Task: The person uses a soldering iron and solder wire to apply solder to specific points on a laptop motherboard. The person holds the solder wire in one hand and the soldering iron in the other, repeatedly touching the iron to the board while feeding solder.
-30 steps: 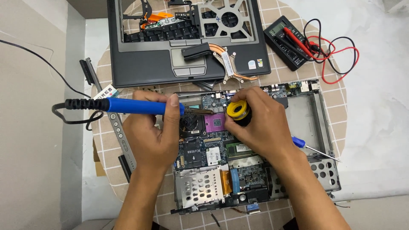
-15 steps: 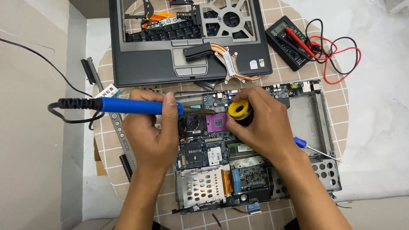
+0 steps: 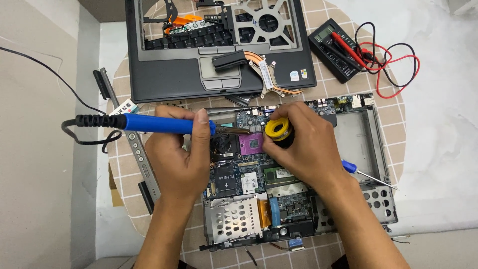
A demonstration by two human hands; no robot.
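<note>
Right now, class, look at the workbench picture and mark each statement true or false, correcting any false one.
1. The left hand holds a blue-handled soldering iron. True.
2. The right hand holds a red spool. False: the spool is yellow.
3. The multimeter lies at the upper right, with red and black leads. True.
4. The iron's tip points away from the circuit board. False: it lies over the circuit board, near the purple socket.
5. A blue-handled screwdriver lies right of the right hand. True.
</note>
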